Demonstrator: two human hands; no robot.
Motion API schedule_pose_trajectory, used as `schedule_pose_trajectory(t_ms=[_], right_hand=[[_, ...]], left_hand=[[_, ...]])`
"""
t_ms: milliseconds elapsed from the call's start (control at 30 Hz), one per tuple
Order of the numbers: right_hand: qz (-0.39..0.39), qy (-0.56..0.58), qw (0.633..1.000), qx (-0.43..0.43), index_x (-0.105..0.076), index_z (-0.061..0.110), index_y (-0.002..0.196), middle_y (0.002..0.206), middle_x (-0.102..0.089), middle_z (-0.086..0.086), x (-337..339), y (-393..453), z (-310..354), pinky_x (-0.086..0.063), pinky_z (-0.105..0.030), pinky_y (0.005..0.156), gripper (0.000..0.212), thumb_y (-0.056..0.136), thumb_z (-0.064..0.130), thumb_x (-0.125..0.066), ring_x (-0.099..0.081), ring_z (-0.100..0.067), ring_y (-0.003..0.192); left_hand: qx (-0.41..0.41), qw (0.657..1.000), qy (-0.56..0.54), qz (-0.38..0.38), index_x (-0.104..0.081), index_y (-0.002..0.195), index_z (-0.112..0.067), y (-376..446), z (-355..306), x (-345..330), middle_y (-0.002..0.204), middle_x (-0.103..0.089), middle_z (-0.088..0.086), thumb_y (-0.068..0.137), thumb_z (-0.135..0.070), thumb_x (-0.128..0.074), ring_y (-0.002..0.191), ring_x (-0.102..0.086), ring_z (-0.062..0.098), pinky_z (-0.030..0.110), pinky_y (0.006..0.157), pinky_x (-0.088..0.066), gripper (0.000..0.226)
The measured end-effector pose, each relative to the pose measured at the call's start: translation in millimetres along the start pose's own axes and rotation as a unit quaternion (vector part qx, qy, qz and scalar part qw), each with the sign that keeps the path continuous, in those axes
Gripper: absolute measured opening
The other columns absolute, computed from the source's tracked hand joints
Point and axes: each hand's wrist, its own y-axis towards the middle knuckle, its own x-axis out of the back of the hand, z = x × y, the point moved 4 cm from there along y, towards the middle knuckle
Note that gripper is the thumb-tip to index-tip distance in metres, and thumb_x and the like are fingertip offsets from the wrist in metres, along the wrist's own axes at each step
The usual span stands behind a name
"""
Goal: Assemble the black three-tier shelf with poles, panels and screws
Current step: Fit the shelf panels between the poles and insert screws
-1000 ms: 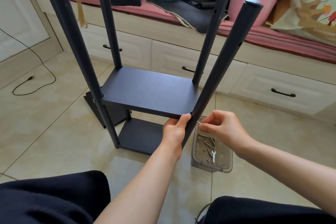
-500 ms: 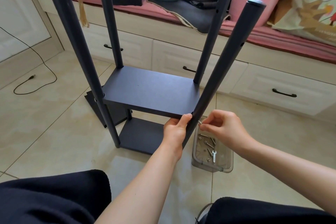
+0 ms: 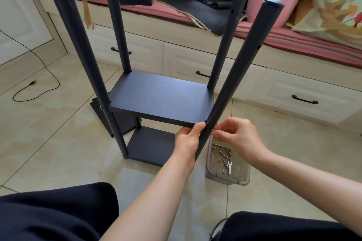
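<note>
The black shelf stands on the tiled floor with a lower panel and a middle panel fixed between several upright poles. My left hand grips the middle panel's near right corner, thumb against the near right pole. My right hand pinches a small screw against that pole's right side, at the panel's level. Only a silver tip of the screw shows between my fingers.
A clear plastic tray with several screws and a small white wrench lies on the floor under my right hand. A spare black panel lies behind the shelf. White drawers, a cushioned bench and a black cable surround it.
My right hand has kept working the screw at the pole with small finger shifts. My left hand and the shelf hold their place.
</note>
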Motion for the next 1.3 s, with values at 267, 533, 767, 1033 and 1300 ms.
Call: schedule_pose_trajectory(t_ms=[267,533,767,1033,1300], right_hand=[[-0.010,-0.056,0.998,0.016,-0.069,0.019,0.074,0.067,-0.073,0.001,0,-1,2,-0.060,-0.045,0.074,0.014,0.080,0.017,-0.081,-0.071,-0.015,0.066],[-0.019,-0.077,0.997,0.016,-0.069,0.018,0.074,0.067,-0.073,0.001,0,-1,6,-0.060,-0.044,0.074,0.015,0.078,0.017,-0.083,-0.071,-0.014,0.067],[-0.040,-0.108,0.993,0.022,-0.069,0.020,0.074,0.071,-0.070,0.004,-2,0,7,-0.058,-0.026,0.067,0.015,0.076,0.018,-0.085,-0.068,-0.009,0.069],[-0.020,-0.010,0.998,-0.065,-0.075,0.011,0.076,0.067,-0.074,-0.005,-1,1,0,-0.062,-0.042,0.077,0.009,0.077,0.013,-0.083,-0.074,-0.022,0.070],[-0.060,-0.156,0.985,0.036,-0.068,0.024,0.073,0.071,-0.067,0.010,-3,-3,13,-0.045,-0.005,0.058,0.018,0.079,0.013,-0.081,-0.063,0.001,0.069]], left_hand=[[-0.009,1.000,-0.003,0.000,-0.073,0.102,-0.012,-1,0,-1,0.102,-0.075,0.008,0.092,-0.034,-0.068,0.100,-0.069,0.022,0.033,0.089,-0.053,0.025],[-0.004,1.000,0.000,-0.007,-0.072,0.099,-0.015,1,2,-1,0.098,-0.076,0.005,0.091,-0.038,-0.068,0.101,-0.068,0.023,0.031,0.084,-0.052,0.025],[0.000,1.000,0.007,-0.002,-0.072,0.102,-0.014,1,2,-1,0.101,-0.076,0.006,0.091,-0.039,-0.067,0.103,-0.067,0.024,0.037,0.094,-0.051,0.027],[0.006,1.000,0.009,-0.002,-0.072,0.100,-0.014,0,1,-1,0.101,-0.075,0.008,0.091,-0.038,-0.068,0.106,-0.066,0.028,0.045,0.103,-0.050,0.026],[0.004,1.000,0.009,0.000,-0.072,0.106,-0.010,-1,1,-3,0.108,-0.073,0.012,0.093,-0.037,-0.066,0.105,-0.065,0.027,0.045,0.102,-0.049,0.030]])
